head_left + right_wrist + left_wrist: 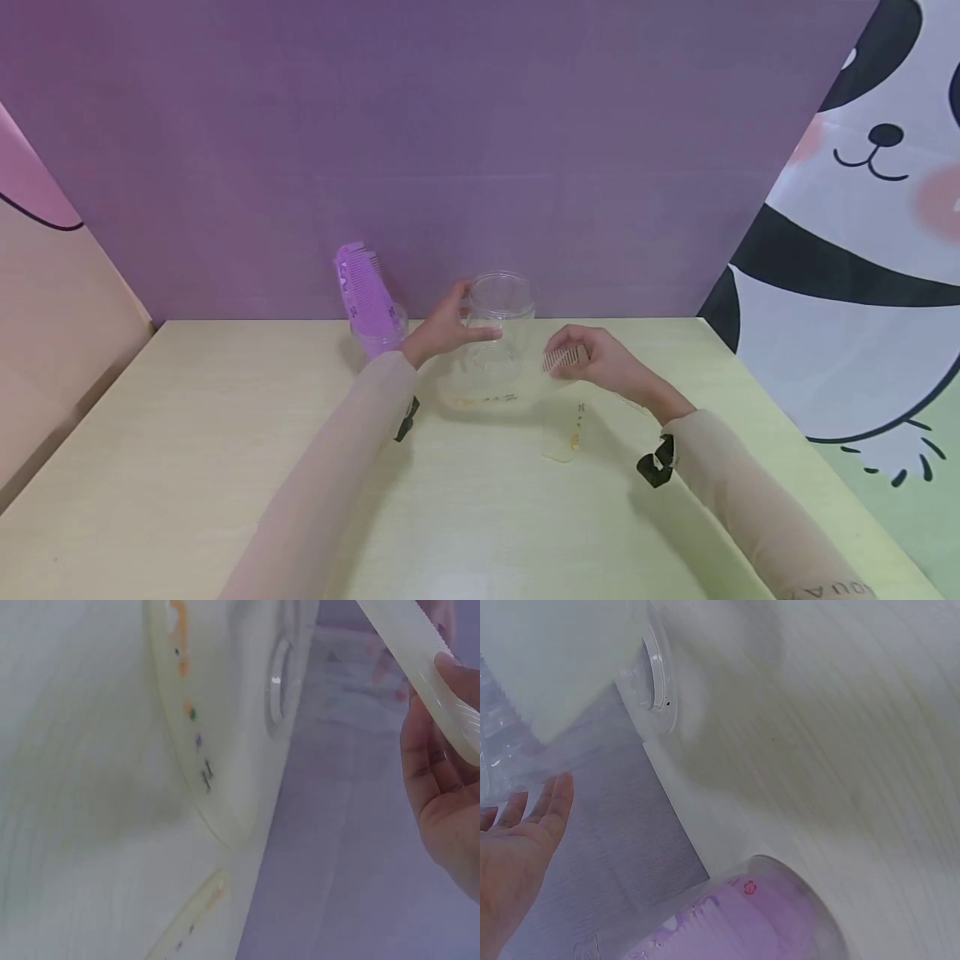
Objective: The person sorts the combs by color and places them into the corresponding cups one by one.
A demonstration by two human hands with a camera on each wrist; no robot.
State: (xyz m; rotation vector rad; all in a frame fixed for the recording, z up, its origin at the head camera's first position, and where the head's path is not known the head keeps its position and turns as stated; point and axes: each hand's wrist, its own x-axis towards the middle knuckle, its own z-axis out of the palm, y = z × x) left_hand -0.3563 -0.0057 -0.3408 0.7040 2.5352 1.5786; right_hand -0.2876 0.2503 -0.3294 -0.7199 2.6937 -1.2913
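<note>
My left hand (444,323) grips a clear plastic jar (501,304), thumb across its front and fingers around its far side. The jar stands upright near the back of the table. My right hand (596,360) pinches a pale, whitish comb (420,664) just right of the jar, its teeth (561,358) visible in the head view. Against the jar's front base lies another pale comb (191,727) with small coloured prints. A further pale comb (573,429), also printed, lies below my right hand. Their see-through bodies blend into the table.
Left of my left hand, a clear cup (402,323) holds purple combs (363,292) that lean up and leftward. A purple-grey wall (480,125) rises directly behind the table's back edge. The pale table (225,467) extends to both sides.
</note>
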